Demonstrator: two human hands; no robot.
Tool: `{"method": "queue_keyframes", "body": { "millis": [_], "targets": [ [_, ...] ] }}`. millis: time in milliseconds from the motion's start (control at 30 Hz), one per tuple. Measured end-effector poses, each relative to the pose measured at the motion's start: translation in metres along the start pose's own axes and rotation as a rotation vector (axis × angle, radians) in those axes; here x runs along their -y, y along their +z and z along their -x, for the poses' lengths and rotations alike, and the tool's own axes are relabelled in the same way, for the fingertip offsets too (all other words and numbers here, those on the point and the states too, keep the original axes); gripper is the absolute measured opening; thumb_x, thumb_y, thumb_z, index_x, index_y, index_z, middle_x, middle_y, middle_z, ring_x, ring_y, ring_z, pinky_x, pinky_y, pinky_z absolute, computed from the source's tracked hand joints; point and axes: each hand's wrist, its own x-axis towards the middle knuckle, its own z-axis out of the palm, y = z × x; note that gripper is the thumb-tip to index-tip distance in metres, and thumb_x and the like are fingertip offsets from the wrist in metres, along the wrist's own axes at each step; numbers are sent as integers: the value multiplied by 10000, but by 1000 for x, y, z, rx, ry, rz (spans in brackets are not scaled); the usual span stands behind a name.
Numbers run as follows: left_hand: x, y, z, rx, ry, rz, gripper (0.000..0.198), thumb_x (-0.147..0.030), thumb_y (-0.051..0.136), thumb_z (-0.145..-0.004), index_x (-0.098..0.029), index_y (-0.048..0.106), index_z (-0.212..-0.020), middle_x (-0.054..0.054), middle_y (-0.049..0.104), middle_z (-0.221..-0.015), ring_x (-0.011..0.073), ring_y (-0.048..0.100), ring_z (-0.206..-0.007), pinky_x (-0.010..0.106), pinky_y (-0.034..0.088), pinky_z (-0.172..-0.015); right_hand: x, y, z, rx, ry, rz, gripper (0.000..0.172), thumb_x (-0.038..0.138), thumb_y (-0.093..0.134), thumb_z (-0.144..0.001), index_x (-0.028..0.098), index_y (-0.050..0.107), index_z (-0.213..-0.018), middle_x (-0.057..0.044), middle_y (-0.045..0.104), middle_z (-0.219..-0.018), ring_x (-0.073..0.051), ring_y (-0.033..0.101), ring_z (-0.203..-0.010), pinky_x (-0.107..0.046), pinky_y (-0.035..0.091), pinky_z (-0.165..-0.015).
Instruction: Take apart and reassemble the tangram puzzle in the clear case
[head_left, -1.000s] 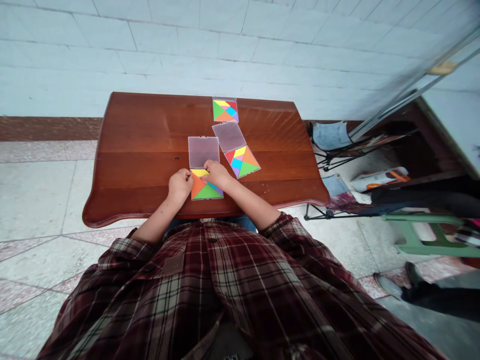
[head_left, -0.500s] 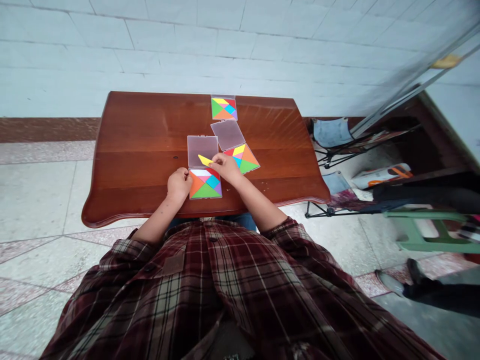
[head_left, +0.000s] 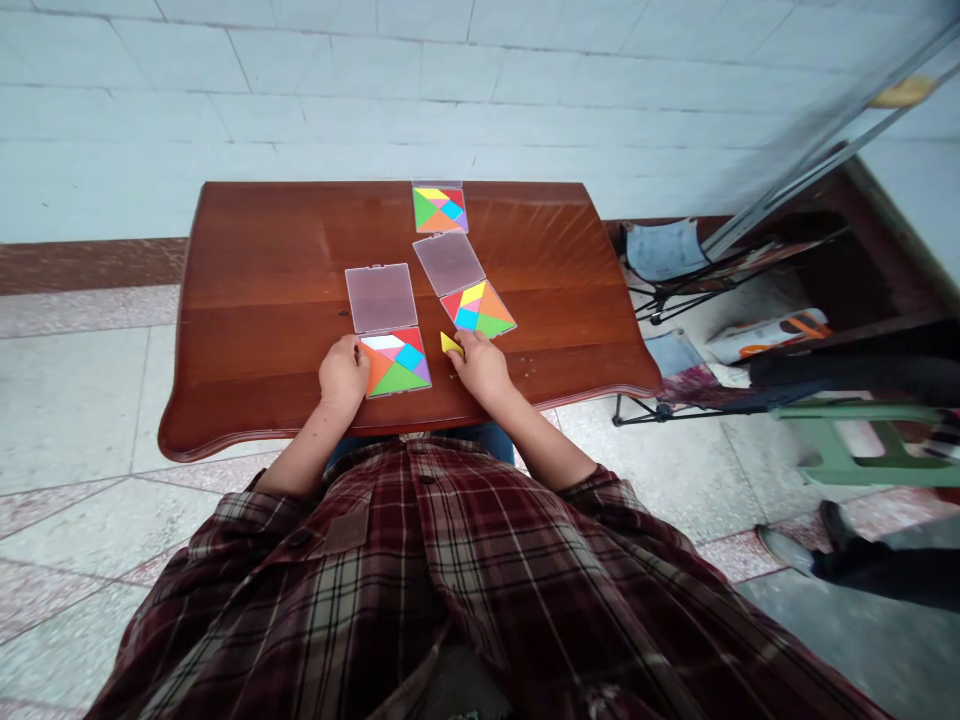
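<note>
In the head view, my right hand [head_left: 482, 366] pinches a yellow tangram piece [head_left: 449, 343] just above the table, between two tangram cases. My left hand [head_left: 344, 378] has its fingers curled on the left edge of the nearest tangram case [head_left: 401, 377]. That case lies with its clear lid [head_left: 380, 298] folded back; its orange, green, blue, red, pink and purple pieces are in place, and a white gap shows at the top. A second tangram case [head_left: 491, 311], turned at an angle, lies just beyond my right hand with a yellow piece in it.
A third tangram case [head_left: 439, 212] lies at the far edge of the brown wooden table [head_left: 262, 290], near the tiled wall [head_left: 315, 120]. To the right are folding chairs [head_left: 664, 255], a green plastic stool [head_left: 832, 445] and another person's leg and shoe [head_left: 787, 548].
My right hand has moved right and toward me with the yellow piece, away from over the nearest case. That case has shifted slightly left and turned a little, with my left hand still at its edge.
</note>
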Motion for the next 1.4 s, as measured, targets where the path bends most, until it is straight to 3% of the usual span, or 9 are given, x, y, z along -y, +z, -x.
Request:
{"method": "queue_keyframes", "body": {
  "millis": [67, 200, 300, 433, 667, 1000, 1133, 1267, 1400],
  "targets": [
    [0, 1, 1, -20, 16, -8, 229, -158, 454, -835, -168, 618, -995, 79, 674, -903, 209, 612, -848, 282, 415, -712, 15, -3, -8, 58, -123, 31, 329, 187, 480, -908, 160, 579, -1220, -138, 595, -1242, -237, 613, -1031, -310, 461, -804],
    [0, 1, 2, -5, 18, -20, 228, -160, 446, -840, -168, 616, -991, 73, 663, -871, 209, 605, -835, 289, 421, -723, 45, -1, -38, 344, -530, 59, 482, 103, 584, -828, 211, 540, -1296, -82, 523, -1370, -213, 544, -1189, -282, 437, -894],
    [-1, 0, 1, 26, 23, -11, 230, -167, 436, -850, -168, 611, -1000, 71, 654, -863, 208, 599, -833, 295, 424, -729, 61, -1, -58, 517, -555, 187, 559, 109, 644, -789, 220, 518, -1322, -93, 558, -1307, -233, 595, -1088, -288, 438, -818],
    [-2, -1, 1, 58, 15, -8, 236, -167, 435, -852, -168, 605, -1014, 80, 649, -896, 212, 596, -843, 300, 427, -726, 71, -8, -69, 601, -492, 234, 487, 146, 704, -757, 215, 571, -1220, -84, 604, -1214, -211, 599, -1017, -252, 397, -736],
    [-3, -1, 1, 65, 18, -33, 262, -173, 417, -862, -172, 597, -1052, 88, 654, -945, 214, 596, -883, 298, 427, -730, 73, -12, -74, 620, -405, 284, 344, 213, 733, -751, 200, 630, -1079, -55, 656, -1111, -180, 593, -941, -240, 336, -652],
    [0, 0, 2, 31, 26, -18, 248, -188, 433, -851, -177, 606, -1028, 84, 651, -890, 224, 603, -859, 298, 423, -706, 69, -7, -79, 562, -310, 139, 241, 184, 758, -671, 207, 705, -905, -18, 696, -905, -162, 606, -805, -254, 370, -642],
    [1, -1, 2, 34, 28, 8, 244, -184, 432, -851, -177, 608, -1019, 81, 654, -881, 221, 602, -857, 303, 427, -724, 40, -22, -72, 573, -257, -127, 33, 192, 707, -699, 175, 703, -726, 4, 668, -733, -127, 575, -709, -255, 378, -642],
    [3, 0, 2, 25, 42, 14, 234, -187, 434, -852, -171, 613, -1002, 88, 663, -899, 231, 605, -876, 310, 429, -728, -5, -25, -58, 454, -141, -296, 52, 201, 668, -714, 165, 692, -743, 11, 659, -732, -118, 566, -703, -242, 393, -658],
    [4, 2, 1, 1, 47, 4, 236, -177, 450, -841, -172, 619, -1006, 85, 670, -908, 227, 611, -882, 300, 430, -735, -33, -17, -43, 304, -11, -235, 82, 216, 635, -774, 154, 673, -814, -14, 661, -786, -135, 574, -727, -241, 398, -653]
  ]
}}
